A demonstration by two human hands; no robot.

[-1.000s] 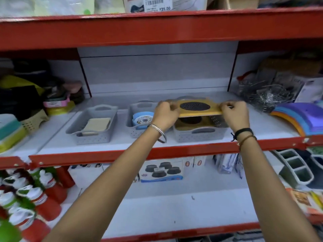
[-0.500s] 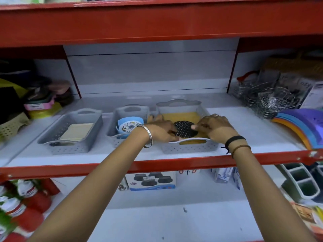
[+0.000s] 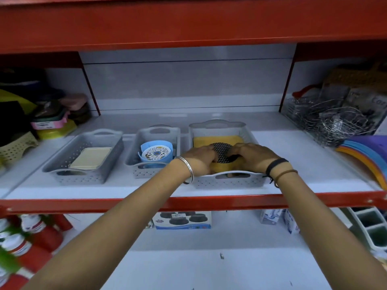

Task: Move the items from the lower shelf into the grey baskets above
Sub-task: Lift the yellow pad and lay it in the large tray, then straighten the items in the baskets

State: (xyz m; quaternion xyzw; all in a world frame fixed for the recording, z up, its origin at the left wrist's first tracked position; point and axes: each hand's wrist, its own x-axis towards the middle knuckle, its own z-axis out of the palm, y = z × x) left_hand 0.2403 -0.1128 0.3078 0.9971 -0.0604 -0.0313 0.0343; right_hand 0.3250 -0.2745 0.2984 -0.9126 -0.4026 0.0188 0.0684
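Three grey baskets stand in a row on the upper shelf. The right basket (image 3: 222, 181) holds a yellow board with a black mesh disc (image 3: 222, 150). My left hand (image 3: 201, 158) and my right hand (image 3: 251, 156) both rest inside this basket, fingers curled on the board's near end. The middle basket (image 3: 144, 170) contains a blue round item with a floral lid (image 3: 156, 152). A cream flat box (image 3: 91, 158) lies in the left basket (image 3: 79, 176). On the lower shelf stand a box picturing black rings (image 3: 182, 220) and small white cartons (image 3: 270, 216).
Wire baskets (image 3: 333, 120) and stacked coloured plastic pieces (image 3: 368, 151) crowd the upper shelf's right. Lunch boxes (image 3: 52, 122) and a beige basket (image 3: 16, 145) sit at the left. Red bottles (image 3: 27, 243) fill the lower left; a white compartment tray (image 3: 370, 229) is at the lower right.
The yellow board, held above the right basket a second ago, has come down into it. Both hands followed it in and stay on its near end.
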